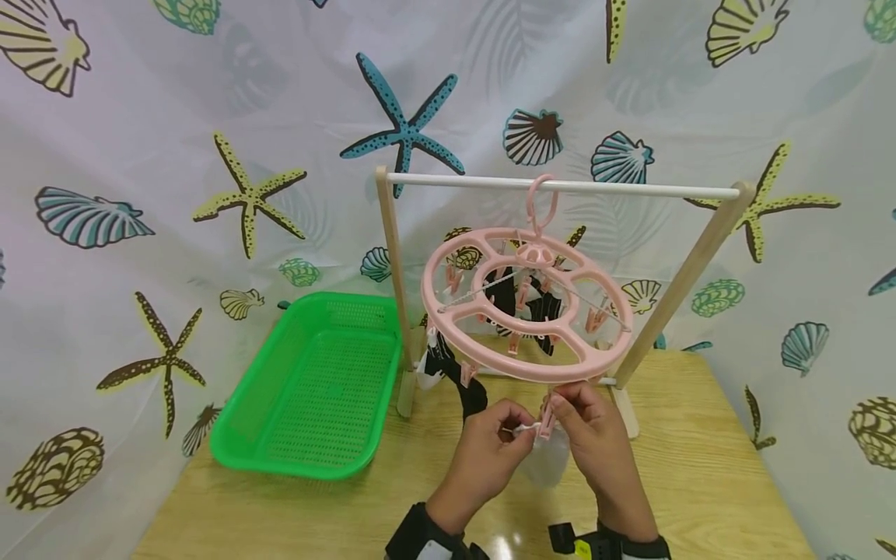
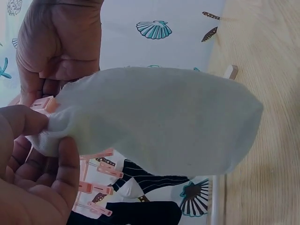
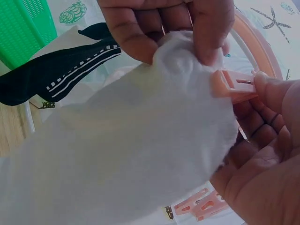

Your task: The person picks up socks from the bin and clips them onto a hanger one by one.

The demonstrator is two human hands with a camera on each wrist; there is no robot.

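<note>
My left hand [image 1: 486,451] pinches the gathered opening of a white sock [image 2: 164,117], whose body hangs down below the fingers. With thumb and fingers my right hand [image 1: 595,435] grips a pink clothespin [image 3: 236,84] at the front of a round pink drying hanger [image 1: 560,372]. In the right wrist view the clothespin's jaws meet the sock's edge; whether they clamp it firmly I cannot tell. A black sock [image 3: 61,70] with white stripes hangs from the hanger's left side. Other black socks hang farther back, partly hidden by the rings.
The hanger hooks over the white bar [image 1: 455,180] of a stand with wooden posts [image 1: 686,272]. A green plastic basket [image 1: 301,470] stands left of it on the wooden table [image 1: 700,467]. Behind hangs a curtain [image 1: 294,93] printed with shells and starfish.
</note>
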